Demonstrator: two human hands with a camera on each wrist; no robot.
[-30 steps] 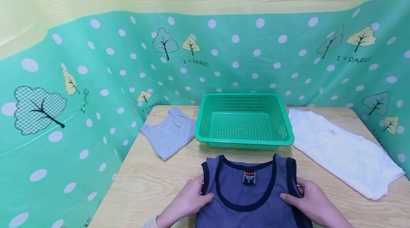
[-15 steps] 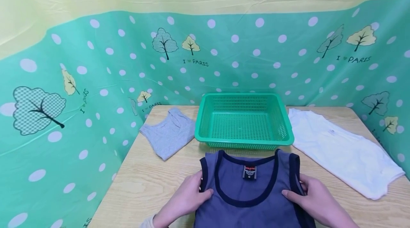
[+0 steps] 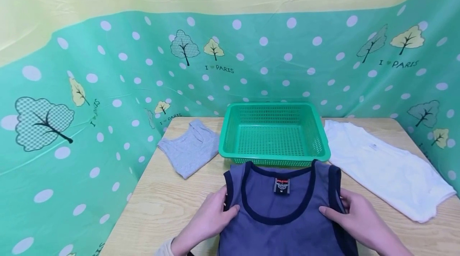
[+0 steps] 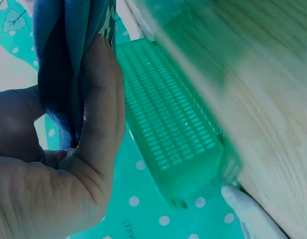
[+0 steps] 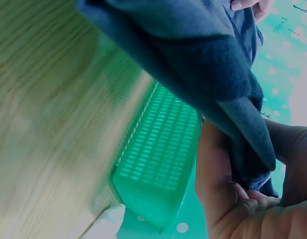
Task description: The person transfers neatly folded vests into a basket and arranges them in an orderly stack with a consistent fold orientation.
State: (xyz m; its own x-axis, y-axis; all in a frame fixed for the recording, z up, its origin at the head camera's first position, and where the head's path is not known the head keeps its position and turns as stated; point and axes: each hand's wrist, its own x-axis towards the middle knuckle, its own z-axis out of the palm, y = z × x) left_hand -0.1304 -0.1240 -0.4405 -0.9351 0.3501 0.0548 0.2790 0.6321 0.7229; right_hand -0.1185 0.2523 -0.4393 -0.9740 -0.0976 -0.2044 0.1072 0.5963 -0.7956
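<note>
A dark blue tank top (image 3: 276, 236) with black trim and a neck label faces up at the front of the head view. My left hand (image 3: 215, 214) pinches its left side below the armhole, thumb on top. At the opposite armhole, my right hand (image 3: 353, 216) grips the fabric the same way. Both wrist views show the cloth between thumb and fingers: tank top (image 4: 69, 64) on the left, tank top (image 5: 203, 64) on the right, held above the wooden table. The lower part of the garment runs out of the head view.
Behind the tank top stands a green plastic basket (image 3: 274, 160) with nothing in it. A folded grey tank top (image 3: 190, 148) lies left of the basket, a folded white shirt (image 3: 386, 168) to its right. A polka-dot curtain (image 3: 251, 68) hangs behind the wooden table (image 3: 154, 204).
Both hands have moved slightly forward with the tank top, whose neckline now comes up close to the basket's front edge. The right hand has also shifted a little to the right.
</note>
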